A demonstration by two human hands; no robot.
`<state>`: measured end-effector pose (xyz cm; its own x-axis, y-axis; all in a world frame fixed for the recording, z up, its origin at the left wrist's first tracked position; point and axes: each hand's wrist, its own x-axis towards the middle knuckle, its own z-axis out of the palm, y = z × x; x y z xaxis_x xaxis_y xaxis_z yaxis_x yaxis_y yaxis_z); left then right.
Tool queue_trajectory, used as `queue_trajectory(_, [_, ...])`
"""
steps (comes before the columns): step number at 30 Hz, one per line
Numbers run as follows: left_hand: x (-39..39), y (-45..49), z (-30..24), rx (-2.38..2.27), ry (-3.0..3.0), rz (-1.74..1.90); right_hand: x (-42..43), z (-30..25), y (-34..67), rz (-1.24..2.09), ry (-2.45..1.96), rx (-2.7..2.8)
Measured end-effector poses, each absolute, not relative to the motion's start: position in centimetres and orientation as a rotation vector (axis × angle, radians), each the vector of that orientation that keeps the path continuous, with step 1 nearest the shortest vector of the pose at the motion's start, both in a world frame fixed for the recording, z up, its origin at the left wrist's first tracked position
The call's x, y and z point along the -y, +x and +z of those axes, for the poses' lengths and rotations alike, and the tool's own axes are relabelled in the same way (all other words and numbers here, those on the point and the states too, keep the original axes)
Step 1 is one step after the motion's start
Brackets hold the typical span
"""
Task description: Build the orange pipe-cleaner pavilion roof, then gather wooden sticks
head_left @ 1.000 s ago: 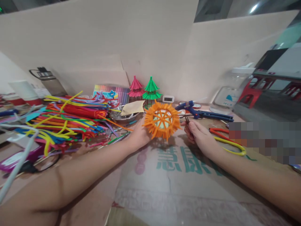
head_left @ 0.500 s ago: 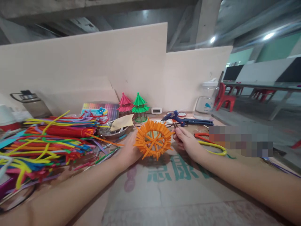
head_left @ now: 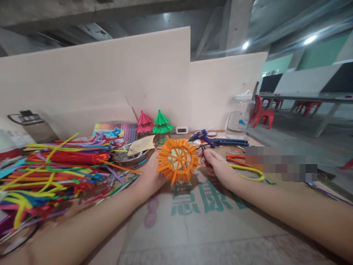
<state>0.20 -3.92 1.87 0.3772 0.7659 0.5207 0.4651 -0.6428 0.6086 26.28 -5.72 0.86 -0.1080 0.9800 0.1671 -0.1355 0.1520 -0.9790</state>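
Observation:
In the middle of the head view, an orange spoked ring of fuzzy pipe cleaners, frilled around its edge, is held up above the cardboard. My left hand is closed on its left side; the ring hides most of those fingers. At the ring's right edge, my right hand pinches a small dark metal tool whose pointed tips face up. Whether it is tweezers or small cutters I cannot make out. Behind the ring stand a green pipe-cleaner pagoda and a pink pagoda.
Piled pipe cleaners cover the left side. Behind them are a metal bowl, a marker set and a dark bottle. A blue glue gun, small clock, clear bottle and yellow-handled tool lie toward the right.
The orange ring has turned and tilted slightly in my left hand, so its spokes sit at a different angle. My right hand keeps the tool by its edge. The view has shifted slightly.

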Motion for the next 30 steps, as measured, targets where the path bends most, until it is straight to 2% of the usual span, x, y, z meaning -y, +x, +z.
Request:
queue_trajectory(4, [3.9,-0.3,1.6,-1.117,2.492,1.180,5.7,0.9,26.3,1.256,-0.939,1.264])
queue_trajectory(10, [3.3,-0.1,0.9,-1.362,2.209,1.091,5.5,0.8,26.4,1.265,-0.920,1.222])
queue_trajectory(17, [2.4,0.1,0.6,-1.206,2.015,1.092,5.5,0.8,26.3,1.299,-0.970,1.241])
queue_trajectory(27, [3.2,-0.2,1.6,-1.276,2.239,0.970,5.0,0.8,26.3,1.380,-0.899,1.216])
queue_trajectory(30, [3.0,0.0,1.5,-1.101,2.252,0.976,5.0,0.9,26.3,1.389,-0.907,1.236])
